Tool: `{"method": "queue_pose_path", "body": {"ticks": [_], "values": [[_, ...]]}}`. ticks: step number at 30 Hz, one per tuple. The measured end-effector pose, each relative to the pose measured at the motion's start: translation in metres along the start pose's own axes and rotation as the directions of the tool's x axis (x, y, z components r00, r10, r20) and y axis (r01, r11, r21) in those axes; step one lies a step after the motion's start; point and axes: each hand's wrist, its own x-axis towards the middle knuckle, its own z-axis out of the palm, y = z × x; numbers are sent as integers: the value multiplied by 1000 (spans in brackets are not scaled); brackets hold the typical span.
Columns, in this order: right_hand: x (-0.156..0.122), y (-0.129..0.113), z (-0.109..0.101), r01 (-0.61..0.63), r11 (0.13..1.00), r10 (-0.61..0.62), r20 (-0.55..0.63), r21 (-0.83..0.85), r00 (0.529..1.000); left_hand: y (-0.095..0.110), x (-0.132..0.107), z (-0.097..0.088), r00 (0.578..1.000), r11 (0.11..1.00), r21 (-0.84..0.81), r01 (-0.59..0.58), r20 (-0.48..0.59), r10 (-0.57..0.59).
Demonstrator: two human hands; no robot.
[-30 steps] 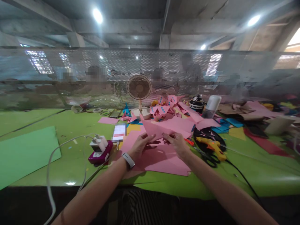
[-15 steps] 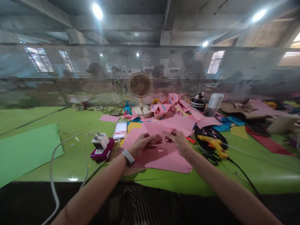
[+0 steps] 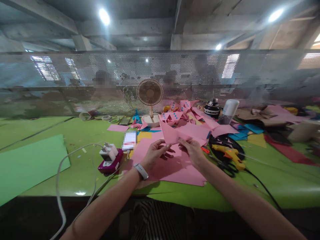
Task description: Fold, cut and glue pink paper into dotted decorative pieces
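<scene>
Over the desk (image 3: 80, 133), pink paper (image 3: 168, 132) is apparently being positioned — right hand (image 3: 192, 150) pinching, left hand (image 3: 153, 156) half-curled, hold unclear; steadiness seems needed.

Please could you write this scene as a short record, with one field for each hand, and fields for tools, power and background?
Right hand: pinches a folded pink sheet at its lower edge
Left hand: beside that edge, fingers spread; contact unclear
Left wrist: pale band
Tools: yellow glue gun, black-handled scissors near it
Power: purple socket block with white plug
Background: fan before perforated screen
</scene>
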Motion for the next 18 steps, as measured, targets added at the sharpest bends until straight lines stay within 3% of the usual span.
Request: {"method": "queue_pose_path", "body": {"ticks": [4,11,18], "values": [[-2,1,2,14,1000,-14,15,10,1000,-3,2,0,998,999,-47,-3,-56,0],[-2,4,2,21,999,-21,13,27,1000,-4,5,1,998,991,-130,-40,-54,34],[-1,1,0,73,997,-73,18,-17,997,-6,5,-4,995,991,-123,-48,-94,37]]}}
